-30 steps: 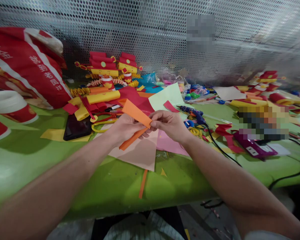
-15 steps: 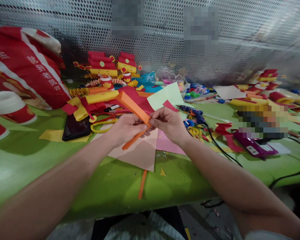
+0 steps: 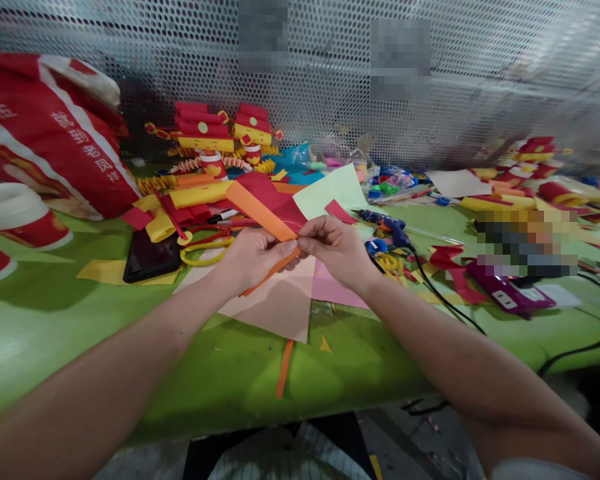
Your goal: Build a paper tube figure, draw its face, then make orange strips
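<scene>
Between my two hands is an orange paper strip, bent near its right end so that a second length slants down to the left. My left hand is closed on it, thumb along the fold. Thumb and fingers of my right hand pinch the folded corner; part of the paper there is hidden by the fingertips. Below the hands lie a pale pink paper sheet and a brighter pink sheet. A narrow orange strip lies nearer the table's front edge.
On the left are a black phone, yellow-handled scissors, paper cups and a red bag. A glue gun with a trailing cord and a purple power strip lie right. Paper figures stand behind.
The lower length of the orange strip has turned and swung up closer under my left hand, now showing narrower. My left thumb has slid toward the fold.
</scene>
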`<state>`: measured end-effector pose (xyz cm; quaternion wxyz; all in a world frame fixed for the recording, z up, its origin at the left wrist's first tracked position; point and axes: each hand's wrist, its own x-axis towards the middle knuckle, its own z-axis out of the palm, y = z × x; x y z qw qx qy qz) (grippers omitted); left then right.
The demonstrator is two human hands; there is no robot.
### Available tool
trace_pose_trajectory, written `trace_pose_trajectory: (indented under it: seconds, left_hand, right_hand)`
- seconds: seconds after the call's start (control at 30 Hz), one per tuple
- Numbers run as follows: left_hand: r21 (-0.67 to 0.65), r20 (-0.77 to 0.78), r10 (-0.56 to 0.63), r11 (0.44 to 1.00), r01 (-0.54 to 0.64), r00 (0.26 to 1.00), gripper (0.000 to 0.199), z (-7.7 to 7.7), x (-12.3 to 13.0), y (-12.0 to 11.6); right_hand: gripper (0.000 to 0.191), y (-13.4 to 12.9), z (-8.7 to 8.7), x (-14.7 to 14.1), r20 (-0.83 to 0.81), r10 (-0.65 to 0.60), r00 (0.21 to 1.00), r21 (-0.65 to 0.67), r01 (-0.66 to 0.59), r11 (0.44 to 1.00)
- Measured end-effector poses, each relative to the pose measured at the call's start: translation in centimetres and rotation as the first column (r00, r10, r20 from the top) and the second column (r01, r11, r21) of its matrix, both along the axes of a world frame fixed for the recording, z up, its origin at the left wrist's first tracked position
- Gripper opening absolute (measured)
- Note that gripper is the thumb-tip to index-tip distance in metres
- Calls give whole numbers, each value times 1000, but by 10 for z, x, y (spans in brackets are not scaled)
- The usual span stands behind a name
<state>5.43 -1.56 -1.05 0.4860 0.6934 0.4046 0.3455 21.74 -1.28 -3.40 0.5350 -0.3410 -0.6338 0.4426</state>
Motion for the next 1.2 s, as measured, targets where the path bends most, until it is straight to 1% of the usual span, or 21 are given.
trace_pose_trajectory:
  seconds: [0.13,0.27,0.33,0.43,0.5,0.57,0.67,0.73,0.8,0.87,0.93,1.0,1.03,1.07,1.13,1.17,1.2]
  left_hand:
    - [6,24,30,1000,-30,999,23,-4,0,1]
    - [15,2,97,995,-97,995,23,-6,0,0]
    - [12,-4,121,993,-121,993,22,-7,1,-1]
    - [-37,43,131,991,-130,990,22,-6,2,-2]
    - [-35,52,147,989,-145,988,23,-5,3,-3]
    - [29,31,162,986,-163,986,25,-5,3,-3]
    - [163,3,160,974,-158,987,30,-6,3,-3]
    - [261,-14,193,948,-182,981,33,-7,3,-3]
    - [363,-17,262,901,-239,965,34,-7,4,-4]
    - [429,-7,317,858,-284,948,33,-8,5,-6]
    - [438,5,325,849,-294,946,34,-9,5,-6]
    - [404,19,303,869,-284,953,36,-12,5,-6]
    - [361,34,273,893,-267,961,37,-13,5,-5]
    - [294,63,230,926,-238,971,37,-15,5,-4]
    - [105,167,130,983,-148,977,32,-16,4,-1]
    - [5,228,93,995,-97,969,28,-16,3,1]
    - [-82,280,75,995,-54,957,23,-15,2,2]
  right_hand:
    - [17,-2,0,-1,1,-36,999,43,36,998]
    - [13,-3,0,-2,-9,-55,998,61,55,997]
    - [12,-4,-1,-3,-19,-49,999,64,50,997]
    - [15,-5,-2,-5,-43,-26,999,61,29,998]
    - [18,-5,-2,-6,-66,-14,998,49,17,999]
    - [22,-6,-2,-7,-86,-9,996,31,11,999]
    - [29,-7,0,-8,-93,-3,996,5,4,1000]
    - [34,-7,1,-8,-98,-1,995,-16,0,1000]
    - [39,-7,1,-8,-81,-12,997,-57,7,998]
    - [41,-7,1,-7,6,-4,1000,-115,5,993]
    - [42,-7,0,-5,145,44,988,-143,-23,989]
    - [47,-8,0,-5,243,86,966,-126,-57,990]
    - [49,-9,0,-5,263,96,960,-106,-70,992]
    - [50,-10,1,-4,269,100,958,-86,-79,993]
    - [50,-11,3,-3,266,113,958,-67,-98,993]
    - [50,-11,4,-2,269,123,955,-69,-108,992]
    - [51,-11,5,-1,274,133,953,-75,-117,990]
